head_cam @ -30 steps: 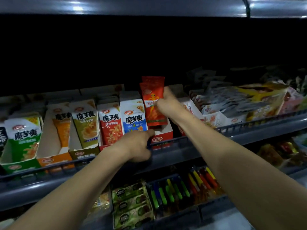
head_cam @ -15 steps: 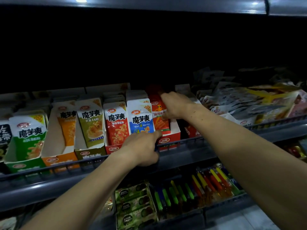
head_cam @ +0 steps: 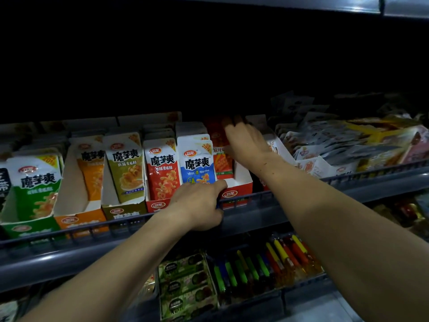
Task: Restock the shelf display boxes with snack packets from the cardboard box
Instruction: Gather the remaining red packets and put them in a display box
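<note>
From the head camera, your right hand reaches into the red display box on the shelf, fingers curled over the top of the red packets standing in it; the fingertips fade into the dark behind, so how firmly you grip them is hard to make out. Your left hand rests at the box's front edge, fingers bent over the shelf rail, thumb toward the box lip; its fingertips are hidden. The blue packet stands just left of the red ones. The back of the shelf is black, and the cardboard box is out of view.
</note>
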Demonstrator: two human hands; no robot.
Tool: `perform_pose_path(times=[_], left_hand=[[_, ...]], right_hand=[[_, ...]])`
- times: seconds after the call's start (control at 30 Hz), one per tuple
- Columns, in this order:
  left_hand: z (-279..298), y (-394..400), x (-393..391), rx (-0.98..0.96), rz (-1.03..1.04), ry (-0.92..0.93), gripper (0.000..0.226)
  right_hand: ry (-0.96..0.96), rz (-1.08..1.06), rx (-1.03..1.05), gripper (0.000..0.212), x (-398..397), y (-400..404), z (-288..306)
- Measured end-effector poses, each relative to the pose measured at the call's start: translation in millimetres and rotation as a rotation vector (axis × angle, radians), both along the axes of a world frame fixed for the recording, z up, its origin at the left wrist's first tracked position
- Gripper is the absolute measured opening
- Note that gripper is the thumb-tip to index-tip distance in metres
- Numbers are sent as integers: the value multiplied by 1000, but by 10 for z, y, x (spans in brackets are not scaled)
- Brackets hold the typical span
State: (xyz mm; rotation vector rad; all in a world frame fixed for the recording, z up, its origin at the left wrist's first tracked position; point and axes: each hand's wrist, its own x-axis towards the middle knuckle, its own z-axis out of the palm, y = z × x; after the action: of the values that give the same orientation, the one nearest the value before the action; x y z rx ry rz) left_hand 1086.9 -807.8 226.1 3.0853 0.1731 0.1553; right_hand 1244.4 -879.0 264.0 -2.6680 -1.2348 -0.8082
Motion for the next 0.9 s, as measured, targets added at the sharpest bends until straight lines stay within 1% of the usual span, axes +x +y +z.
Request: perform_pose_path(times=[0.1, 0.2, 0.3, 0.37, 0.43, 0.5, 0.57, 0.6, 0.63, 0.67, 0.73, 0.83, 0.9], left_hand=[[-11, 14, 0, -12, 4, 14, 41], [-7, 12, -12, -24, 7, 30, 39], [-17, 23, -10, -48, 9, 48, 40], [-21, 34, -20, -115, 13, 29, 42], [-13, 29, -72, -229, -7, -73, 42], [1, 8, -195, -285, -47, -279, 33], [-10, -27, -420, -334, -55, -495, 25], [-49, -47, -558, -380, -49, -563, 21], [-120, -66, -716, -435, -30, -588, 18], [-210, -71, -874, -494, -5, -572, 15], [-474, -52, -1213, -595, 21, -446, 14], [-1009, 55, -1685, -634, 31, -263, 15], [-1420, 115, -1992, -694, 91, -132, 15]], right_hand=[[114, 85, -61, 37, 10, -8, -72], [145, 110, -89, 44, 34, -42, -97], [258, 125, -17, 43, 13, -143, -51], [305, 146, 68, 39, -60, -263, -16], [308, 177, 154, 31, -192, -408, -24], [344, 206, 235, 21, -388, -562, -90], [425, 235, 275, 14, -654, -706, -200], [472, 250, 284, 11, -808, -771, -278], [518, 267, 287, 9, -973, -830, -379], [562, 287, 279, 7, -1138, -876, -479], [651, 326, 223, 7, -1474, -938, -737], [782, 343, 95, 10, -1908, -945, -1221], [881, 330, 13, 13, -2182, -933, -1571]])
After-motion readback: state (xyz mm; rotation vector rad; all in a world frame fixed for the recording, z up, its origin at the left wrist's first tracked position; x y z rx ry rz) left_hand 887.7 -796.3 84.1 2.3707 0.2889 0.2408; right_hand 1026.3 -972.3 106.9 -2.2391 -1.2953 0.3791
